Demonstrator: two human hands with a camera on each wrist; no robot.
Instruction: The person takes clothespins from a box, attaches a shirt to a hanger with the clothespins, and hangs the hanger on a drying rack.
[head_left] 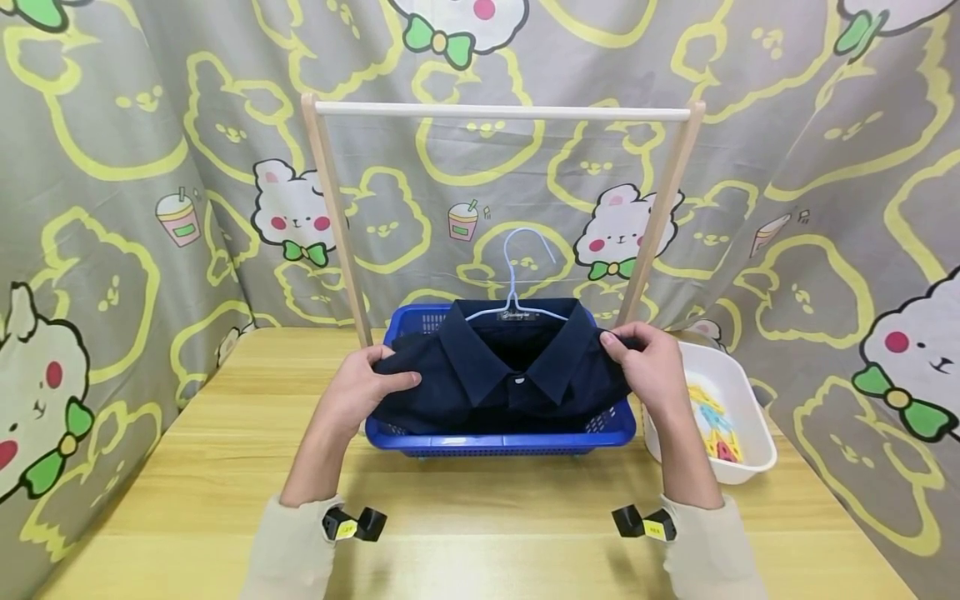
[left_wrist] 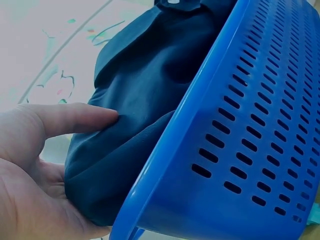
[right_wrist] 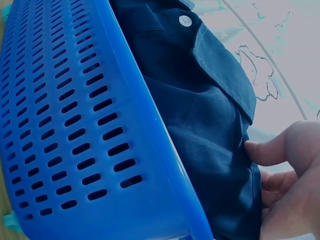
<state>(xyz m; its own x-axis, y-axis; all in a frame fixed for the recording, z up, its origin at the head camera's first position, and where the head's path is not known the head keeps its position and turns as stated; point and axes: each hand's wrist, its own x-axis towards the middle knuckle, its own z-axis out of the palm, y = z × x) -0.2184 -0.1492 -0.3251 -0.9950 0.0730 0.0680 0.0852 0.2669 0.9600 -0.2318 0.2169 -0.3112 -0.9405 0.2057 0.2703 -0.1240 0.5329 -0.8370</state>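
A dark navy collared shirt (head_left: 487, 392) lies bunched in a blue plastic basket (head_left: 495, 442), its collar facing up. Inside the collar sits a pale blue hanger (head_left: 513, 283), its hook standing up above the neck opening. My left hand (head_left: 358, 387) grips the shirt at its left shoulder, thumb on top and fingers beneath. On the opposite shoulder, my right hand (head_left: 651, 367) pinches the fabric between thumb and fingers. Both wrist views show the thumbs pressed on the dark cloth beside the basket rim. A white button (right_wrist: 185, 21) shows below the collar.
Behind the basket stands a rack with wooden posts (head_left: 335, 217) and a white crossbar (head_left: 502, 111). A white bin (head_left: 757, 433) holding colourful clothespins (head_left: 712, 421) is at the right. The wooden table (head_left: 225, 467) is bordered by a patterned curtain (head_left: 480, 167).
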